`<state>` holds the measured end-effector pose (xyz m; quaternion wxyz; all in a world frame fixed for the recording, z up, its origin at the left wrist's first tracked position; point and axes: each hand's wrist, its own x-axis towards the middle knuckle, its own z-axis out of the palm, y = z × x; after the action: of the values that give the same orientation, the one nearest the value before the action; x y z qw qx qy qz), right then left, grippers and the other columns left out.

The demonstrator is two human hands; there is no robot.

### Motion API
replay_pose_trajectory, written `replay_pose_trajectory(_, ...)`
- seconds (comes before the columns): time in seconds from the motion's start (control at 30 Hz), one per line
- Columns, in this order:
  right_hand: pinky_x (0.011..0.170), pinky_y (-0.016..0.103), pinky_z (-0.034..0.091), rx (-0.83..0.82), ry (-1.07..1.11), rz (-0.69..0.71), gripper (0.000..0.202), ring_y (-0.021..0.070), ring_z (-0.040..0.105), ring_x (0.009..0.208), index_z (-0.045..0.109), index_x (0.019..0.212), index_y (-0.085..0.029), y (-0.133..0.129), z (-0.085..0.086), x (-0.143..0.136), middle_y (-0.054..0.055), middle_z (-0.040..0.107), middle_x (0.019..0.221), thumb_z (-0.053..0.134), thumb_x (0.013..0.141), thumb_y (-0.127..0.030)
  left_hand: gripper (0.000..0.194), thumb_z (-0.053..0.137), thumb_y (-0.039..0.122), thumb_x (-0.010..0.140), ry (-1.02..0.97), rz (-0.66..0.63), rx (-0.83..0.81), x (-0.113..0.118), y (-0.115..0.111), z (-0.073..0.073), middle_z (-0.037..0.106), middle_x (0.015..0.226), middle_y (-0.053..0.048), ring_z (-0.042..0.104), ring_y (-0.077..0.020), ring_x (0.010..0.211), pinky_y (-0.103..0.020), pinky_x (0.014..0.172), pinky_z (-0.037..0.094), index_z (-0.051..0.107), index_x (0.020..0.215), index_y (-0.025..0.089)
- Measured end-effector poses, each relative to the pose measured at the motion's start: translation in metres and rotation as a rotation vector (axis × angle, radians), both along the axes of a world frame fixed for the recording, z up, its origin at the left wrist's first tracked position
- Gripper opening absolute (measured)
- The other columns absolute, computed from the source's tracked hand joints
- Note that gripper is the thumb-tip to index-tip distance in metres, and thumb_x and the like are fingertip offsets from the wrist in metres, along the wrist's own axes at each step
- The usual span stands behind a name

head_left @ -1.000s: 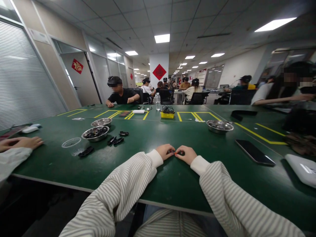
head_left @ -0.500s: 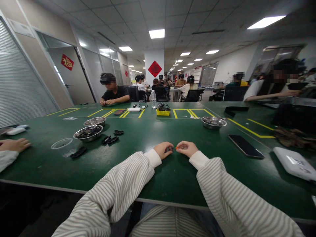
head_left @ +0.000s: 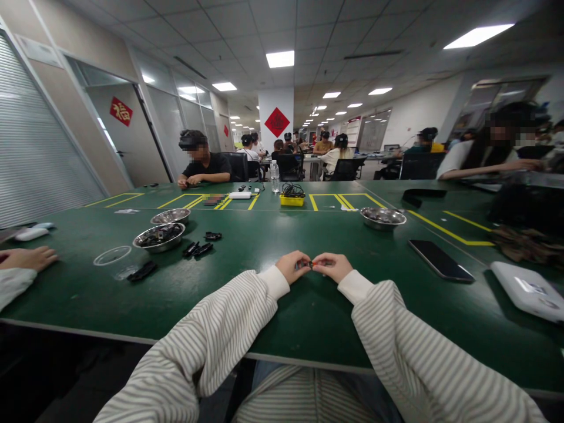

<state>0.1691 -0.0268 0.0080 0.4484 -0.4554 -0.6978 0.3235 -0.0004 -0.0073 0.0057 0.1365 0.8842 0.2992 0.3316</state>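
Note:
Over the green table (head_left: 247, 299), my left hand (head_left: 293, 267) and my right hand (head_left: 332, 267) meet at their fingertips. My left fingers are closed around a small dark piece (head_left: 311, 265), mostly hidden by the fingers. The right hand pinches at the same spot, where a speck of orange shows against the fingertips; its shape is too small to make out. Left of my hands lie several black plastic parts (head_left: 198, 249), beside a steel bowl (head_left: 159, 236) heaped with more dark parts.
A second steel bowl (head_left: 171, 216) stands behind the first, and a clear plastic cup (head_left: 115, 258) lies near them. To the right are another bowl (head_left: 382, 218), a phone (head_left: 440, 259) and a white device (head_left: 526, 291). Another person's hand (head_left: 29, 258) rests at the far left.
My right hand has moved slightly left and the fingertips of both hands have come together. The orange bit at the right fingertips is now less visible.

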Motion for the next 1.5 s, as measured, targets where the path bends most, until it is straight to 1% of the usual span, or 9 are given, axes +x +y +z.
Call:
replay_pose_trajectory(0.2,0.043,0.022,0.045,-0.025,0.058,0.040,0.026,0.0116,0.053,0.051,0.058,0.070,-0.013,-0.003,0.002,-0.001,0.002,0.057,0.057,0.061,0.055,-0.034,0.017,0.051,0.024,0.069,0.002,0.007,0.014,0.000,0.000,0.000,0.051,0.072,0.000,0.045,-0.0069,0.059,-0.019,0.059,0.039,0.051,0.084,0.015)
replay_pose_trajectory(0.43,0.050,0.023,0.047,-0.013,0.054,0.089,0.021,0.0119,0.054,0.055,0.058,0.071,-0.013,-0.003,0.000,-0.001,0.003,0.059,0.063,0.060,0.057,-0.029,0.017,0.049,0.027,0.071,0.011,-0.012,0.061,-0.002,-0.001,0.001,0.050,0.071,0.000,0.045,-0.0082,0.062,-0.020,0.061,0.038,0.051,0.083,0.015)
replay_pose_trajectory(0.87,0.053,0.026,0.049,-0.016,0.076,0.048,0.020,0.0129,0.057,0.051,0.057,0.067,-0.014,-0.003,-0.003,-0.003,0.004,0.061,0.060,0.061,0.056,-0.030,0.021,0.042,0.030,0.076,0.057,-0.006,0.189,-0.005,-0.003,0.003,0.051,0.077,-0.002,0.047,-0.0103,0.071,-0.021,0.067,0.039,0.051,0.089,0.016)
replay_pose_trajectory(0.97,0.053,0.027,0.049,-0.012,0.032,0.019,0.020,0.0139,0.057,0.052,0.059,0.065,-0.014,-0.001,-0.004,-0.001,0.003,0.062,0.059,0.061,0.056,-0.032,0.025,0.039,0.030,0.077,0.110,-0.024,0.229,-0.005,-0.005,0.003,0.052,0.081,-0.003,0.048,-0.0114,0.076,-0.022,0.071,0.039,0.049,0.097,0.018)
replay_pose_trajectory(1.1,0.061,0.027,0.049,0.022,-0.086,0.041,0.020,0.0161,0.060,0.063,0.063,0.071,-0.015,0.001,-0.005,0.002,0.005,0.065,0.069,0.058,0.060,-0.031,0.024,0.035,0.029,0.079,0.166,-0.016,0.266,-0.006,-0.001,0.002,0.053,0.086,-0.004,0.048,-0.0118,0.080,-0.022,0.072,0.039,0.053,0.094,0.020)
replay_pose_trajectory(1.17,0.062,0.026,0.049,0.038,-0.155,0.074,0.022,0.0165,0.060,0.068,0.064,0.078,-0.016,0.001,-0.004,0.003,0.005,0.065,0.075,0.055,0.063,-0.030,0.024,0.035,0.028,0.079,0.203,0.049,0.276,-0.014,0.007,0.001,0.053,0.086,-0.004,0.048,-0.0117,0.080,-0.022,0.071,0.039,0.053,0.093,0.021)
replay_pose_trajectory(1.23,0.061,0.026,0.049,0.045,-0.216,0.102,0.023,0.0162,0.060,0.068,0.064,0.080,-0.016,0.001,-0.003,0.003,0.005,0.065,0.077,0.053,0.065,-0.030,0.023,0.036,0.028,0.079,0.252,0.179,0.272,-0.031,0.022,0.002,0.053,0.085,-0.003,0.049,-0.0122,0.081,-0.022,0.070,0.039,0.054,0.092,0.022)
replay_pose_trajectory(1.4,0.058,0.024,0.048,0.006,-0.259,0.109,0.023,0.0151,0.060,0.062,0.064,0.079,-0.015,0.001,-0.003,0.005,0.005,0.065,0.068,0.051,0.066,-0.028,0.020,0.042,0.027,0.074,0.337,0.699,0.078,-0.094,0.071,0.006,0.052,0.086,-0.003,0.050,-0.0147,0.080,-0.023,0.064,0.039,0.057,0.086,0.024)
replay_pose_trajectory(1.5,0.059,0.024,0.048,-0.010,-0.249,0.111,0.022,0.0145,0.060,0.060,0.064,0.078,-0.015,0.000,-0.004,0.005,0.004,0.065,0.066,0.051,0.066,-0.027,0.021,0.043,0.027,0.073,0.379,0.886,-0.058,-0.118,0.093,0.006,0.052,0.085,-0.003,0.050,-0.0162,0.080,-0.024,0.062,0.039,0.058,0.086,0.025)
